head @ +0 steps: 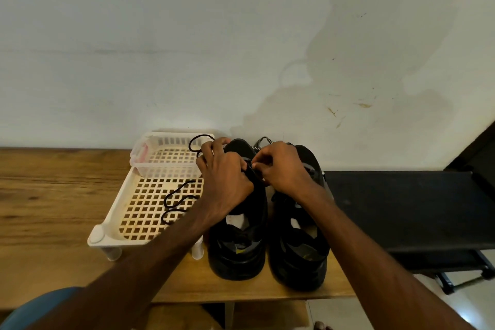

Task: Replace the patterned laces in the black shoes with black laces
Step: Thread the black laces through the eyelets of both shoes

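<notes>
Two black shoes stand side by side on the wooden table, heels toward me: the left shoe (238,238) and the right shoe (300,249). My left hand (225,177) lies over the left shoe's lacing area and grips a black lace (199,142) that loops up behind it. My right hand (281,166) pinches a black lace end at the left shoe's eyelets. A black-and-white patterned lace (261,142) shows behind the shoes' toes. Another black lace (175,201) lies coiled on the white rack.
A white perforated plastic rack (134,209) stands left of the shoes with a small clear basket (160,153) on it. A black bench (401,209) adjoins the table on the right. A wall rises right behind the table.
</notes>
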Demonstrator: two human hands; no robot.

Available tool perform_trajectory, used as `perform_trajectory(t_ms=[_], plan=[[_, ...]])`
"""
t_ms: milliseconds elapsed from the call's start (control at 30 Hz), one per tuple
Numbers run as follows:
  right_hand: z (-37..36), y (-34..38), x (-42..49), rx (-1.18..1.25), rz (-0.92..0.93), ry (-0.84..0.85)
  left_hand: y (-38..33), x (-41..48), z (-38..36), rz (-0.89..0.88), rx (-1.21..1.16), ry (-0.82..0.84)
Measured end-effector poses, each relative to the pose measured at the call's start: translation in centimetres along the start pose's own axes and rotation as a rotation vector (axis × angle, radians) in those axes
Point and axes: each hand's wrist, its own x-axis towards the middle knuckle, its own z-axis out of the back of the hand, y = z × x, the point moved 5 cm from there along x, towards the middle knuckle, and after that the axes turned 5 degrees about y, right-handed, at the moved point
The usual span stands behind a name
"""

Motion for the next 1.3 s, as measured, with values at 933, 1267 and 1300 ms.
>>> perform_trajectory(t_ms=[933, 1267, 1300], plan=[[1.3, -0.9, -0.7, -0.074, -0.016, 0.031, 2.0, 1.5, 8.2, -0.252, -0.575, -0.473], [6.3, 1.2, -1.2, 1.026, 0.068, -0.176, 5.1, 3.2, 6.3, -0.06, -0.308, -0.276], [7.0, 1.3, -1.4, 1.251, 0.085, -0.182, 5.5, 3.3, 6.3, -0.018, -0.268, -0.246]])
